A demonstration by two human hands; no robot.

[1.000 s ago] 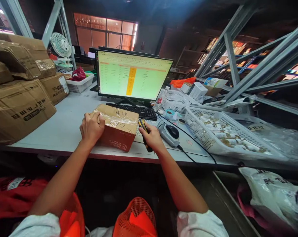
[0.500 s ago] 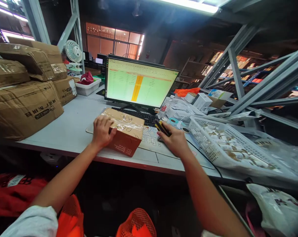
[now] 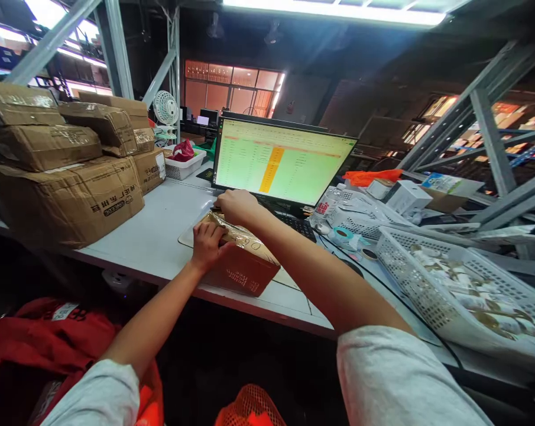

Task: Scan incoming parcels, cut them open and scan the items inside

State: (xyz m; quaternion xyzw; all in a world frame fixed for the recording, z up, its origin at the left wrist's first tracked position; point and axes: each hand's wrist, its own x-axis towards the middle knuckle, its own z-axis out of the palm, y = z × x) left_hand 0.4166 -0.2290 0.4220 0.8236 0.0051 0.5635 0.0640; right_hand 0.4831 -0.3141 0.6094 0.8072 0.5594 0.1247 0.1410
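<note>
A taped cardboard box (image 3: 249,272) with handwriting on top sits near the table's front edge. My left hand (image 3: 208,241) grips its left end, fingers on the top and thumb against the front side. Above the box's far left corner, my right hand (image 3: 237,204) is closed, its arm crossing over the box. Most of the black and yellow utility knife it holds is hidden by the hand; only a dark bit shows near the tape.
A monitor (image 3: 282,160) and a keyboard (image 3: 296,226) stand behind the box. Large cartons (image 3: 72,204) are stacked at the left. On the right is a white basket (image 3: 409,284) of small wrapped items, with tape rolls (image 3: 341,233) beside it.
My right hand has carried the utility knife leftward from beside the box to its far left corner. My left hand stays on the box. The view has turned left.
</note>
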